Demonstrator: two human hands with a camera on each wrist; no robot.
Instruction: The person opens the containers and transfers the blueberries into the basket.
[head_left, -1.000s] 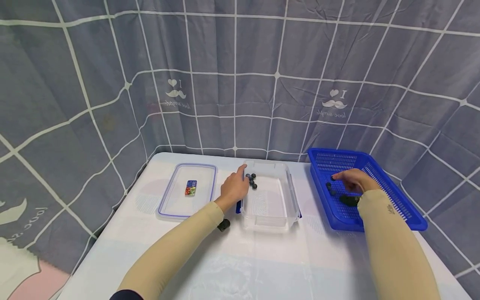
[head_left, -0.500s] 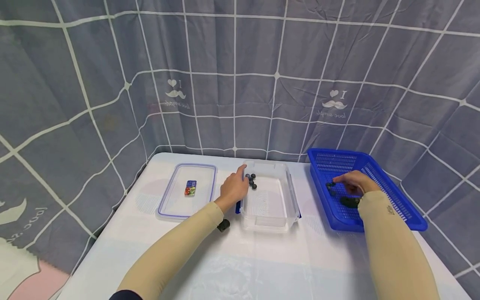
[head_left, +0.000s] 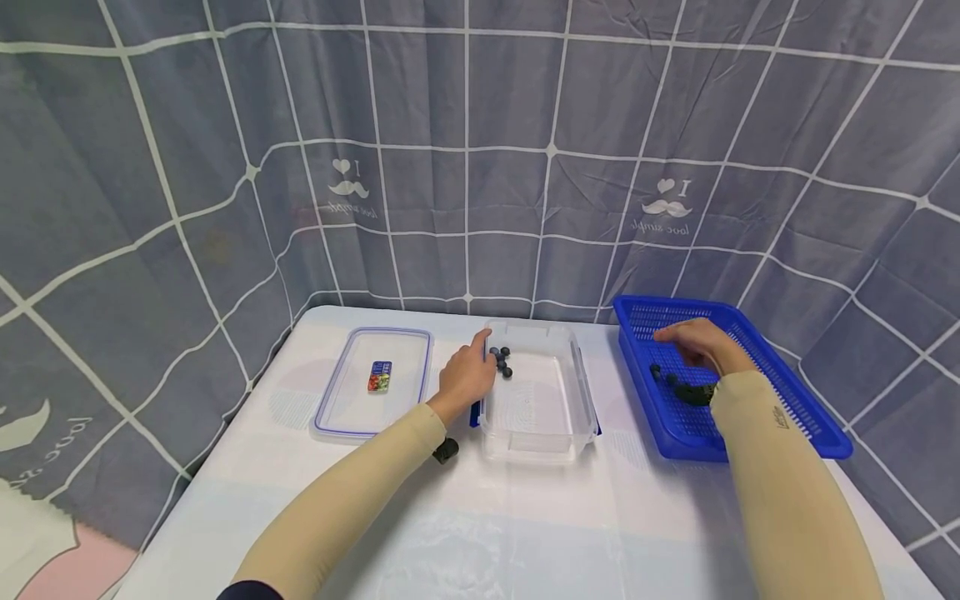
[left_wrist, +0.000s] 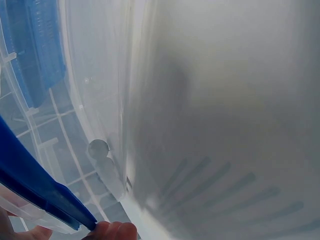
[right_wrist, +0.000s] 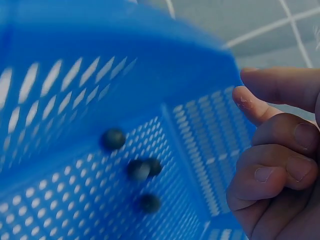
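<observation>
My left hand [head_left: 467, 377] grips the left wall of a clear plastic food container [head_left: 528, 417], index finger stretched along its rim. In the left wrist view, its fingertips [left_wrist: 117, 231] touch the container's blue latch [left_wrist: 45, 182]. Several blueberries [head_left: 507, 372] lie inside by the left wall. My right hand [head_left: 701, 342] hovers over a blue plastic basket [head_left: 656, 425]. Thumb and index finger extend with tips close together, the other fingers curl, and no berry shows between them. Several blueberries [right_wrist: 114, 139] lie on the basket's floor, apart from the hand.
The container's clear lid [head_left: 345, 408], with a blue seal and a colourful label, lies left on the white table [head_left: 480, 533]. A dark object [head_left: 693, 394] shows beneath the right wrist, its kind unclear. A grey checked curtain [head_left: 510, 192] hangs behind.
My right hand has risen from the blueberries and moved slightly towards the back of the basket. Berries near it have shifted a little. The left hand keeps its grip on the container.
</observation>
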